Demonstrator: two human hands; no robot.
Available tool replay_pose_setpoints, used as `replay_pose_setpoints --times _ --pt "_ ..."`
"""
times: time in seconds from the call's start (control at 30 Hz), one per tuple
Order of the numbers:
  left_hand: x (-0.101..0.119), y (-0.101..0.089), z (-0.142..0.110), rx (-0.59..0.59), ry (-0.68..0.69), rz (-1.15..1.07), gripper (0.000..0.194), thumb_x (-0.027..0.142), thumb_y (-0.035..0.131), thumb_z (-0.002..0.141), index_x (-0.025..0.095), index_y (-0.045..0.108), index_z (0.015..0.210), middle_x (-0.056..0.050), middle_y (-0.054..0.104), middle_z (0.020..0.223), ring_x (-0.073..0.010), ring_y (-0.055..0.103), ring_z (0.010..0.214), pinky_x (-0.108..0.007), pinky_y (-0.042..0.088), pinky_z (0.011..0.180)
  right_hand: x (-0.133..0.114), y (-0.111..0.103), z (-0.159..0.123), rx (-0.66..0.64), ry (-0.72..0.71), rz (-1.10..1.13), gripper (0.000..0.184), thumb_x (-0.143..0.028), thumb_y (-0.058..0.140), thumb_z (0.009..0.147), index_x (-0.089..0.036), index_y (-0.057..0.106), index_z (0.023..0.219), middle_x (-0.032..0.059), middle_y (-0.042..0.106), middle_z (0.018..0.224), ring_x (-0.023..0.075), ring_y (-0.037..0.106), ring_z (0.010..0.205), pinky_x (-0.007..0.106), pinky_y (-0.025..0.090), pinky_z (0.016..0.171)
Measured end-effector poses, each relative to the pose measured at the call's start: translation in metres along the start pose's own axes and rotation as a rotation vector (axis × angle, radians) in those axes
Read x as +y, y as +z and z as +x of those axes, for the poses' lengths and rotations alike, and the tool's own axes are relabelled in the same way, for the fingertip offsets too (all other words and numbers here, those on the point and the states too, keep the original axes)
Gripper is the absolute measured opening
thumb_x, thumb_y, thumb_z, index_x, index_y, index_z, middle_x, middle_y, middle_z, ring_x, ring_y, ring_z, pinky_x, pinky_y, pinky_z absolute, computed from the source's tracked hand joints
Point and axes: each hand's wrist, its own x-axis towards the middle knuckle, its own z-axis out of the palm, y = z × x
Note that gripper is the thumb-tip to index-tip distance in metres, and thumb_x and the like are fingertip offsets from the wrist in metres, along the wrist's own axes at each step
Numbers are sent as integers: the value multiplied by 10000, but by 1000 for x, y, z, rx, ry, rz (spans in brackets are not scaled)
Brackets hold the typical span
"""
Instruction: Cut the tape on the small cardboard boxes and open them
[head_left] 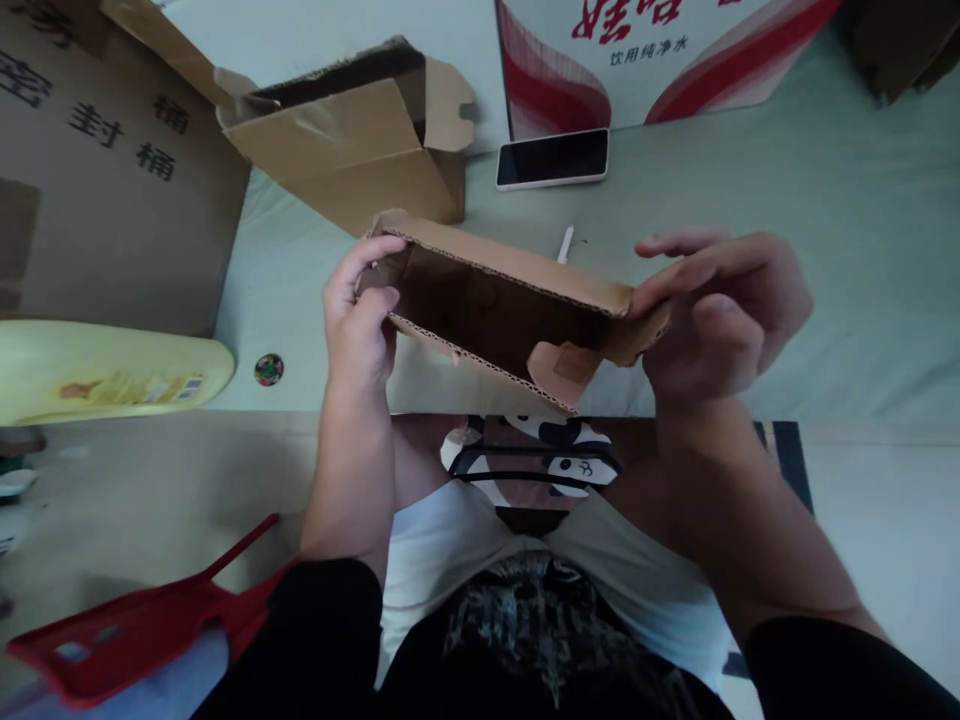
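A small open cardboard box (517,262) is held up in front of me, its dark inside facing me. My left hand (361,310) pinches the box's left end, thumb and finger over the rim. At the other end, my right hand (724,315) has its fingers on a corner flap, which is folded outward. A tucked inner flap shows at the lower right of the opening. Behind the box, a thin white stick-like piece (565,244) lies on the pale green cloth; its lower end is hidden.
Another open cardboard box (337,150) stands behind on the left, near a large carton (112,170). A phone (553,159) rests before a red and white carton (660,60). At left are a yellow bottle (112,372), a round sticker (268,369) and, lower, a red plastic chair (150,625).
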Motion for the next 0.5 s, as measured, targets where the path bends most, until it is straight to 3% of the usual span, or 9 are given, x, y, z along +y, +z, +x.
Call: replay_pose_setpoints --times 0.17,0.23,0.33,0.43,0.5 --pt "7 -3 -13 -56 -35 9 607 533 973 647 264 785 1158 23 791 1216 -346 566 1342 -460 482 1147 -8 -18 0 -57 4 -100 249 -365 468 882 -331 568 657 32 609 554 338 810 1062 530 612 906" --pt "10 -9 -24 -132 -10 41 652 597 943 680 295 781 1234 25 768 1334 -360 558 1422 -471 460 1207 -8 -23 1 -62 33 -108 220 -388 491 884 -323 575 691 37 684 630 351 791 1152 566 596 1011" --pt "12 -19 -45 -246 41 105 729 672 909 707 371 749 1352 46 668 1532 -368 467 1572 -487 367 1322 -6 -28 2 -121 29 -23 149 -355 546 893 -307 655 802 33 818 887 312 716 1331 560 485 1216" --pt "13 -22 -62 -295 90 157 802 667 933 692 383 725 1413 27 596 1608 -374 385 1625 -493 268 1383 -1 -32 6 -333 14 -9 118 -357 623 919 -310 731 905 21 842 1113 284 617 1467 529 392 1302" --pt "13 -19 -67 -272 101 167 748 632 934 722 357 738 1389 -10 623 1546 -366 427 1582 -499 271 1381 0 -34 10 -536 26 -85 136 -420 689 909 -305 756 937 33 836 1159 314 640 1424 555 385 1292"
